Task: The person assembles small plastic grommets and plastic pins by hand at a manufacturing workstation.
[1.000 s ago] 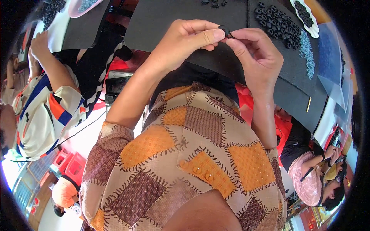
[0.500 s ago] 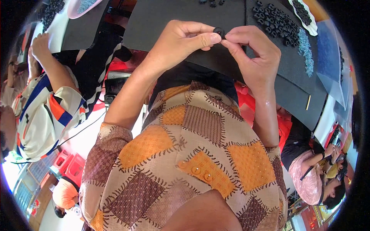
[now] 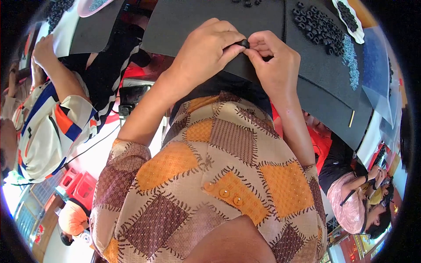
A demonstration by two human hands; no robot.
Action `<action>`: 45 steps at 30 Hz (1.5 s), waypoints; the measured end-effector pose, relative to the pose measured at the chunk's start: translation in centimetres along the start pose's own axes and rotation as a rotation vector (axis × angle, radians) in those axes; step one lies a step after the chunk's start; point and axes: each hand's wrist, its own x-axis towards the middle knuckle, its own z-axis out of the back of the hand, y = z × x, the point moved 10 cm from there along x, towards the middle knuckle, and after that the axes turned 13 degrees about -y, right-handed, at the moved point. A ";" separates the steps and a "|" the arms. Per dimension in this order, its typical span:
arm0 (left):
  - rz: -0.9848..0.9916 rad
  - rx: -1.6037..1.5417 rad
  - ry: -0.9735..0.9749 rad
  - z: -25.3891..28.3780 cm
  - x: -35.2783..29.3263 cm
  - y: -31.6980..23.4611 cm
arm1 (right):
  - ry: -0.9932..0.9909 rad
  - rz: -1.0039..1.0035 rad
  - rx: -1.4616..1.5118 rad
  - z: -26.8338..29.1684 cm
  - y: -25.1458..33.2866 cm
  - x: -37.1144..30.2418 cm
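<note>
Evidently, the step in hand is close fingertip handling of one small black bead (image 3: 244,43). Position: between the two hands, over the black mat (image 3: 188,19), in front of the worker's body. Left hand (image 3: 206,52): thumb and fingers closed on the bead from its left side. Right hand (image 3: 278,65): thumb and fingertips brought together at the bead's right side; whether they grip the bead itself or something finer, I cannot tell from where I stand. Stock noted: a heap of black beads (image 3: 316,27), holes showing, on the mat to the right; a strip of pale blue beads (image 3: 350,61) just beside it; a white dish (image 3: 359,37) with more black pieces beyond. In my judgement, the next move calls for a steady left-hand pinch and small, precise work by the right fingertips, with the bead's hole kept unobstructed.
</note>
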 end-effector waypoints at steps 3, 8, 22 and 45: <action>-0.024 0.036 -0.027 0.2 -0.2 -0.4 | -0.014 0.051 -0.034 0.2 0.2 -0.1; -0.019 0.032 -0.048 0.2 -0.4 -0.4 | -0.026 0.238 -0.143 0.3 1.7 -0.3; -0.002 0.033 -0.066 -0.4 -0.8 -0.2 | 0.134 -0.064 0.011 0.1 -0.3 0.1; 0.185 -0.006 -0.139 -0.5 -1.0 1.9 | 0.047 0.412 0.039 -3.3 2.2 3.6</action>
